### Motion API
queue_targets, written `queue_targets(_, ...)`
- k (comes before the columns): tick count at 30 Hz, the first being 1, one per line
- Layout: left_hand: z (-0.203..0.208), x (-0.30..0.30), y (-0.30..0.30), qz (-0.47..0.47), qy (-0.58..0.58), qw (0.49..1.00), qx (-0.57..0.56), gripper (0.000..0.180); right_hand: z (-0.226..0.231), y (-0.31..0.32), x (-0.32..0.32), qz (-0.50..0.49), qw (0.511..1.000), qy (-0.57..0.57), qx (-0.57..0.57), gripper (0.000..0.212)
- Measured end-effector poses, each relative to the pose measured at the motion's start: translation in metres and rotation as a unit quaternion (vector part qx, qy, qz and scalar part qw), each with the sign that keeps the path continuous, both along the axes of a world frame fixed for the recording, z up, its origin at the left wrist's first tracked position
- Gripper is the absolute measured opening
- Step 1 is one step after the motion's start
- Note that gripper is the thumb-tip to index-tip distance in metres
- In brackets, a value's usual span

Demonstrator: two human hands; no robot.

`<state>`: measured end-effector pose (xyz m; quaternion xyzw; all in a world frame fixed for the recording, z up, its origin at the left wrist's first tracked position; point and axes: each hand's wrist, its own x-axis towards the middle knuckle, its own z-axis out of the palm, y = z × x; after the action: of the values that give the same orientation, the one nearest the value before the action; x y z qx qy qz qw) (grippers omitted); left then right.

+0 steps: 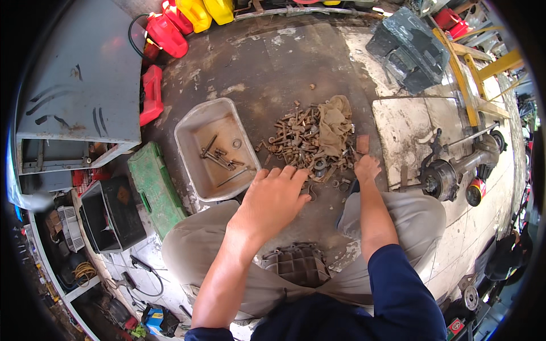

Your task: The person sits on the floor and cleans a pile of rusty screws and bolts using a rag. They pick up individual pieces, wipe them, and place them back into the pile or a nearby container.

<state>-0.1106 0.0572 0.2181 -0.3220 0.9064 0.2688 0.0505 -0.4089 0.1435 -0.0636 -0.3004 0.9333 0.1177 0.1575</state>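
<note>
My left hand [272,196] is open, palm down, with its fingers stretched toward the near edge of a heap of rusty bolts, nuts and small metal parts [293,136]. It overlaps the near right corner of a grey plastic tub [187,150] in view. Several long bolts and a ring lie inside the tub. At the heap's right side, my right hand [367,169] has its fingers curled together, just below a small reddish-brown block [362,144]. Whatever those fingers hold is hidden. A crumpled olive-brown cloth [335,122] covers the heap's right part.
A green case [154,184] and a black bin [114,216] stand left of the tub, near a grey metal cabinet [79,85]. Red and yellow jugs [193,14] line the back. To the right are a dark plastic box [408,50], a yellow frame [463,74] and an axle assembly [460,165].
</note>
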Motion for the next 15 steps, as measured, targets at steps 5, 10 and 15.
queue_targets(5, 0.005, -0.001, 0.002, 0.0, 0.034, 0.999, 0.033, 0.044, 0.068, -0.019, -0.015, -0.011, 0.999, -0.038, 0.032, 0.04)
queue_targets(10, 0.008, 0.001, 0.002, 0.016, 0.106, 0.992, 0.068, 0.052, 0.159, -0.055, -0.038, 0.051, 0.998, -0.031, -0.014, 0.038)
queue_targets(15, 0.015, -0.004, 0.004, 0.085, 0.184, 0.975, 0.09, 0.054, 0.236, -0.069, -0.003, 0.108, 0.943, -0.194, -0.247, 0.033)
